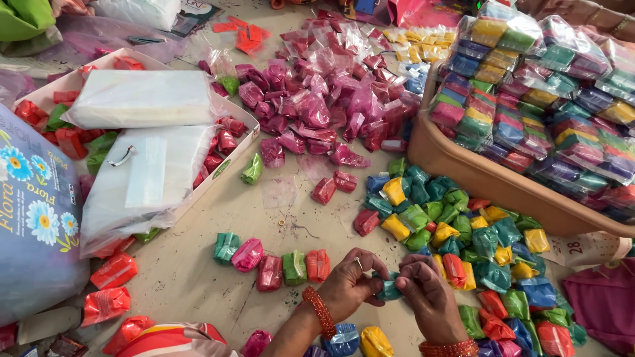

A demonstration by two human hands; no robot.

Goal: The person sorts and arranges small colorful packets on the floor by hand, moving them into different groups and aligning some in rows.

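— So, from the head camera, what does the surface look like?

— It is a pale, scuffed floor [198, 277], stained with powder and crowded with small plastic packets of colour. A heap of pink packets [324, 106] lies at the top middle. A mixed pile of blue, green, yellow and red packets [456, 231] spreads on the right, just beside a tan tray [476, 178] stacked with clear packs of many colours. On the left sits a shallow white box [241, 116] with two white bags on top and red packets around them.

— Anything close to the person?

— A short row of five packets [271, 261] lies in front: green, pink, red, green, red, touching side by side.

— And the hands?

— Both come up from the bottom edge, each wrist with a red bangle. The left hand [347, 284] and the right hand [430, 294] meet at the fingertips, pinching a small teal packet [389, 289] between them, just above the floor. The fingers are curled, knuckles up, and the left hand wears a ring.
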